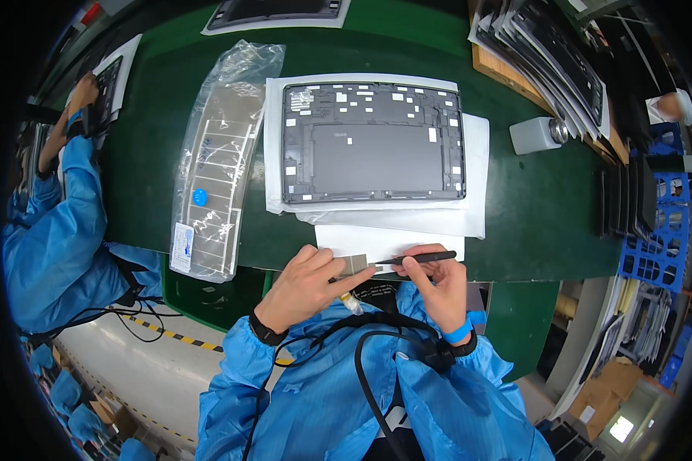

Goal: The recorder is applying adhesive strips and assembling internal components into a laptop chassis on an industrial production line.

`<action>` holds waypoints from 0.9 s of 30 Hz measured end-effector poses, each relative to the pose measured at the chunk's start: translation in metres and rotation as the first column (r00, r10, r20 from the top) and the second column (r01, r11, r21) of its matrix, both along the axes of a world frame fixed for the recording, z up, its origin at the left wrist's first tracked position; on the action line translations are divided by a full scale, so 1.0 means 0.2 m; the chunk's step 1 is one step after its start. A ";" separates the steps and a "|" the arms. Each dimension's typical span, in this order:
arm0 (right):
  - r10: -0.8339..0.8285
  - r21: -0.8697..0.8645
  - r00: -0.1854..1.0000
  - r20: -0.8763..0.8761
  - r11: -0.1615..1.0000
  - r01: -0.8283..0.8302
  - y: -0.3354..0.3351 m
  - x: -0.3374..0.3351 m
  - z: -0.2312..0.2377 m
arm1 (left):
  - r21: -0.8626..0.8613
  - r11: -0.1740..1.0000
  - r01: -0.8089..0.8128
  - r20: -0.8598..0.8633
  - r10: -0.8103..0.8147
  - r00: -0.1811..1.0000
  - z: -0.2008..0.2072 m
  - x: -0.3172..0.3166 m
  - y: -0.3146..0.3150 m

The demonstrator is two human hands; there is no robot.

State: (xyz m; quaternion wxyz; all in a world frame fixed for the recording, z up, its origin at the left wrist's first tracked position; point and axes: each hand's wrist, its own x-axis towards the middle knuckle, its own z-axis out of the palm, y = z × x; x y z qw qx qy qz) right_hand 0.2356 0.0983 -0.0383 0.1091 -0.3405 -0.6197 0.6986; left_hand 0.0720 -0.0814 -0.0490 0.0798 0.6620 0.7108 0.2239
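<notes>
My left hand (304,283) is closed on a small grey-beige rectangular sheet (354,265) near the table's front edge. My right hand (440,288) grips black tweezers (423,258), whose tips point left and reach the right end of the sheet. Whether the tips pinch it is too small to tell. Just beyond both hands lies white paper (396,240). Farther back, a dark grey tablet back housing (377,157) lies inner side up on white foam wrapping (275,184), with several small white pads stuck on it.
Left of the housing lies a clear plastic bag (207,169) of grey-beige sheets. A white bottle (534,136) with a metal top stands on the right, near stacked housings (546,58) in foam. A co-worker in blue (77,200) works at far left. Black cables (361,361) cross my front.
</notes>
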 end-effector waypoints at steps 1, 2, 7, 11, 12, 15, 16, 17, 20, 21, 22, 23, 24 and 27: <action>0.012 0.003 1.000 0.002 1.000 -0.012 0.00 0.00 0.00 | 0.003 1.000 0.000 -0.001 0.000 1.000 0.00 0.00 0.00; 0.024 0.006 1.000 0.005 1.000 -0.024 0.00 0.00 0.01 | 0.015 1.000 -0.013 0.013 0.012 1.000 -0.01 0.00 -0.01; 0.020 -0.017 1.000 -0.019 1.000 -0.020 0.01 0.01 0.00 | 0.033 0.999 -0.035 0.059 0.033 0.998 -0.01 0.00 0.00; 0.012 -0.040 0.999 -0.044 0.999 -0.014 0.01 0.01 0.00 | 0.002 1.000 0.009 0.018 -0.009 1.000 0.01 -0.01 0.00; 0.012 -0.040 0.999 -0.043 0.999 -0.013 0.01 0.01 -0.01 | 0.002 1.000 0.009 0.020 -0.009 1.000 0.01 -0.01 0.00; 0.028 -0.021 0.999 -0.026 0.999 -0.028 0.00 0.02 -0.02 | 0.009 1.000 -0.027 0.066 0.026 0.997 -0.01 0.01 0.00; 0.026 -0.001 0.999 -0.022 1.000 -0.026 0.00 0.02 -0.02 | 0.010 1.000 -0.027 0.067 0.026 0.997 -0.01 0.01 0.00; 0.025 0.018 1.000 -0.019 1.000 -0.025 0.00 0.02 -0.03 | 0.007 1.000 -0.026 0.067 0.026 0.997 -0.01 0.01 -0.01; 0.028 0.029 0.999 -0.045 0.999 -0.027 -0.01 0.01 -0.01 | 0.003 1.000 -0.022 0.067 0.022 0.998 -0.01 0.01 -0.01; 0.029 0.029 0.999 -0.045 0.999 -0.027 -0.01 0.01 -0.01 | 0.001 1.000 -0.017 0.066 0.017 0.998 -0.01 0.01 -0.01; 0.018 0.018 0.998 -0.054 1.000 -0.017 -0.02 0.00 0.00 | 0.001 1.000 -0.018 0.066 0.018 0.998 -0.01 0.00 -0.01; 0.007 0.006 0.998 -0.064 1.000 -0.007 -0.02 0.00 0.01 | -0.003 1.000 -0.014 0.069 0.014 0.997 -0.01 0.00 0.00; 0.007 0.005 0.998 -0.064 1.000 -0.007 -0.02 0.00 0.01 | -0.006 1.000 -0.010 0.073 0.010 0.997 0.00 0.00 0.00; -0.061 -0.063 0.993 -0.101 0.997 0.055 -0.01 0.00 0.03 | -0.009 1.000 -0.013 0.065 0.014 0.998 -0.01 0.00 0.00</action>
